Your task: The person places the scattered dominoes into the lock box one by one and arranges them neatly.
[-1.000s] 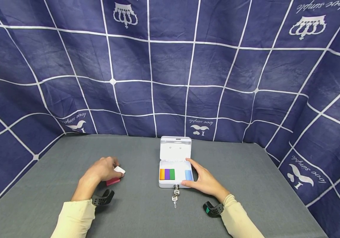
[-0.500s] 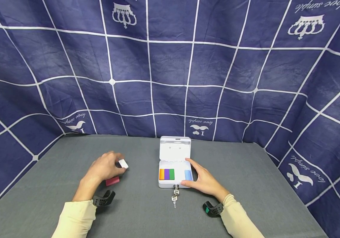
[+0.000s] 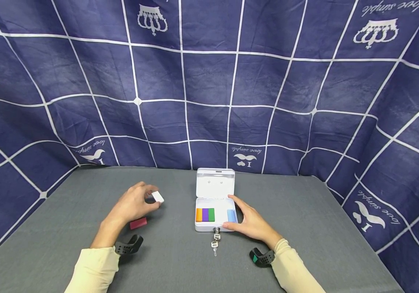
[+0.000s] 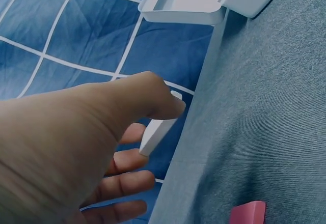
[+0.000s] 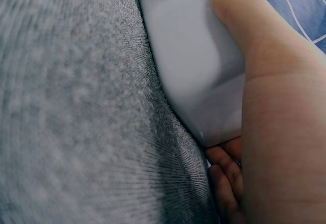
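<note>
While the right hand [image 3: 251,223] is spanning the right end of one white lockbox [image 3: 206,228], its thumb is resting at the front rim, its index finger is touching near the back right corner, and its other fingers are curling against the side wall, as the right wrist view is showing. The left hand [image 3: 134,203] is pinching one white block [image 3: 158,197] between thumb and fingers, holding it above the left half of the grey table surface [image 3: 173,252], well in from the left edge. One red block [image 3: 138,223] is lying on the surface beside the left wrist, nearer the left edge than the right. The lockbox is standing about midway between those edges, its one lid [image 3: 215,188] leaning open toward the far edge. Inside, three blocks are sitting side by side by the left wall: one orange block [image 3: 199,215], one purple block [image 3: 205,215] and one green block [image 3: 211,215]. A light-blue piece [image 3: 231,215] is lying along the right wall; whether it is one block or two, I cannot tell. One lock [image 3: 217,230] is protruding from the front wall, and what look like two keys [image 3: 214,244] are hanging from it. Two cream sleeves [image 3: 97,266] are reaching in over the surface, and one navy curtain [image 3: 209,77] is hanging behind the far edge.
</note>
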A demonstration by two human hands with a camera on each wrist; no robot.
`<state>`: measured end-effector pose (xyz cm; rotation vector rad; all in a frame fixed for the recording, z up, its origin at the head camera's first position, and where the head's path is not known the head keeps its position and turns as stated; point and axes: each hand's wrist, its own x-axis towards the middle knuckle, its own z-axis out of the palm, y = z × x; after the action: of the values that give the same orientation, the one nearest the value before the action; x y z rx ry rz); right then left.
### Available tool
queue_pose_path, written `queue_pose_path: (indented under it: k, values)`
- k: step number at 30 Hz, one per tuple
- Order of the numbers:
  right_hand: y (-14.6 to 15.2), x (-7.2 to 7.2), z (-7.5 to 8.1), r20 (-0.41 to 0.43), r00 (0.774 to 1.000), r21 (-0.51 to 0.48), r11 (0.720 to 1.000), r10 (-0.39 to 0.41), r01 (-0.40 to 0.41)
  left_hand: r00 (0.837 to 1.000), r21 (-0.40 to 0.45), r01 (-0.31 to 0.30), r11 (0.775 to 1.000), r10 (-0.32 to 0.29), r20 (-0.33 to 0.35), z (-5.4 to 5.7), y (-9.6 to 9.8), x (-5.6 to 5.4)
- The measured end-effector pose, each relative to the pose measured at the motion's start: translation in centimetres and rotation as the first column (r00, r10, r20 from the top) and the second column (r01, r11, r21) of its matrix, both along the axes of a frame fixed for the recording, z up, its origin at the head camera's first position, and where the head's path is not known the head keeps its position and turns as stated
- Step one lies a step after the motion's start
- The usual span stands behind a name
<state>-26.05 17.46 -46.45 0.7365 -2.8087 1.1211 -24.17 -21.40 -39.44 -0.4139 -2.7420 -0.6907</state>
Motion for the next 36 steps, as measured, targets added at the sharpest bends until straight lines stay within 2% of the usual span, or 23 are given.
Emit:
queue_pose_path:
  k: [14, 21, 33, 36]
  values:
    - [0.1, 0.0, 0.1, 0.004, 1.000, 0.008, 1.000, -0.005, 0.005, 0.994, 0.053, 0.055, 0.997, -0.049, -0.096, 0.4, 1.0, -0.2]
    - [0.0, 0.1, 0.2, 0.005, 1.000, 0.006, 1.000, -0.001, 0.001, 0.993, 0.064, 0.086, 0.994, -0.080, -0.091, 0.8, 1.5, -0.2]
    - [0.0, 0.1, 0.4, -0.012, 1.000, 0.006, 1.000, 0.008, -0.008, 0.982, 0.079, 0.154, 0.985, -0.144, -0.121, 1.8, 2.7, -0.5]
    - [0.0, 0.1, 0.3, -0.008, 1.000, 0.005, 1.000, 0.010, -0.010, 0.983, 0.079, 0.156, 0.985, -0.148, -0.107, 1.9, 3.1, -0.5]
